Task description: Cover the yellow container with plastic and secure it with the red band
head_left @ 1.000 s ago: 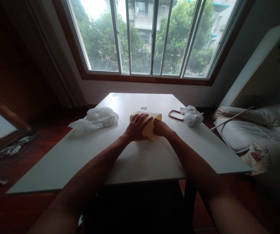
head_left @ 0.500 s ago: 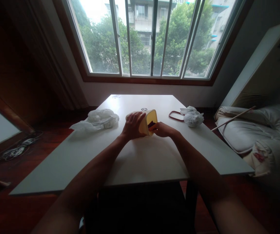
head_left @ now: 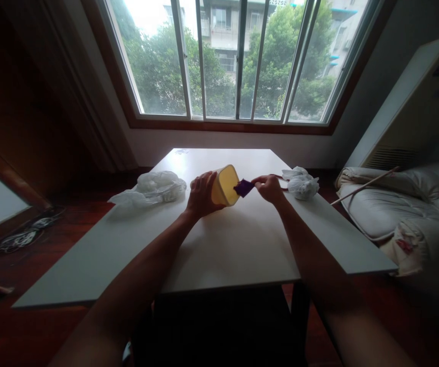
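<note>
My left hand (head_left: 203, 196) is wrapped round a yellowish plastic container (head_left: 227, 186), tilted so that its open mouth faces right. Between the thumb and fingers of my right hand (head_left: 268, 187) is the end of a small dark purple packet (head_left: 244, 188). The packet's left tip is at the container's mouth; I cannot tell whether it touches the rim. Both hands are over the middle of the white table (head_left: 227, 255).
A crumpled white plastic bag (head_left: 156, 186) lies on the table's left side. On the right sits a bunched white bag (head_left: 301, 183) beside a reddish-brown loop, partly behind my right hand. A cushioned seat (head_left: 372, 196) with a stick on it stands beyond the right edge.
My right hand has drawn the purple packet out of the container, moving right and slightly up. My left hand has shifted a little left, turning the container's mouth more toward me.
</note>
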### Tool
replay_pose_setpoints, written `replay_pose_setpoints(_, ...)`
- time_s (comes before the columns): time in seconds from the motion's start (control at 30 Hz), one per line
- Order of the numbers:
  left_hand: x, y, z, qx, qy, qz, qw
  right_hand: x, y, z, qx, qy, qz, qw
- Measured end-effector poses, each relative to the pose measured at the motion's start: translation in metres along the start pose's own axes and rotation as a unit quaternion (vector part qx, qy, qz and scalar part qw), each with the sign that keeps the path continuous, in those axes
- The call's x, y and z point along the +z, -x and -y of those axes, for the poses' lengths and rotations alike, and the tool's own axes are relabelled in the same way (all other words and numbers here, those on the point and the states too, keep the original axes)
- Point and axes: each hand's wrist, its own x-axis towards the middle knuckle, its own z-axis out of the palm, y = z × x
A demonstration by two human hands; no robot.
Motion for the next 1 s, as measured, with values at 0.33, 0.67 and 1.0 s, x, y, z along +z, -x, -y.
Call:
replay_pose_setpoints(0.33, 0.002, 0.001, -0.001, -0.014, 0.016, 0.005, 1.000, -0.024, -0.006, -0.043, 0.004, 0.205, -0.005, 0.979)
replay_pose_setpoints(0.67, 0.003, 0.006, -0.009, -0.100, 0.119, -0.056, 0.986, 0.028, 0.014, -0.020, -0.082, 0.043, 0.251, 0.963)
replay_pose_setpoints(1.0, 0.011, 0.007, -0.002, -0.153, 0.288, -0.035, 0.945, 0.047, 0.019, -0.013, -0.125, -0.064, 0.216, 0.966)
